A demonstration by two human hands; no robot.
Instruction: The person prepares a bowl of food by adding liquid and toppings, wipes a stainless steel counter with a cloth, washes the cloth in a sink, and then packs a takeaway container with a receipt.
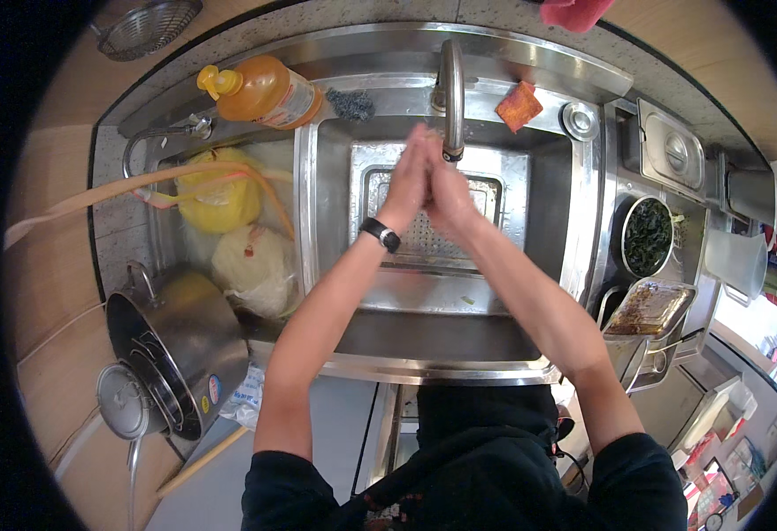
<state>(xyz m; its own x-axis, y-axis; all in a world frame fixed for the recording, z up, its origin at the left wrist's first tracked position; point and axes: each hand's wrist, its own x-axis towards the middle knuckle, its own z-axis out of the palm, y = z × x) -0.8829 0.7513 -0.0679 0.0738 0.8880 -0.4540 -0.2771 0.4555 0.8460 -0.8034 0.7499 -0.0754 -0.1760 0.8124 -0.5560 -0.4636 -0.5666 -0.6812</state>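
Over the stainless steel sink basin (395, 332), my left hand (405, 182) and my right hand (453, 196) are pressed palm to palm. Their fingers lie together, pointing toward the back of the sink, and look wet and slightly blurred. I see no object in either hand, though the gap between the palms is hidden. A black watch (380, 235) is on my left wrist. The curved metal faucet (453, 86) has its spout end just right of my fingers. Below them, a perforated metal tray (438, 251) lies in the basin.
Behind the basin are a pump bottle of orange liquid (262, 93), a steel wool scourer (350, 104) and an orange sponge (519, 107). Tied plastic bags (252, 265) fill the left basin beside a large metal pot (196, 332). At right sit a bowl of dark greens (647, 236) and a stained tray (651, 306).
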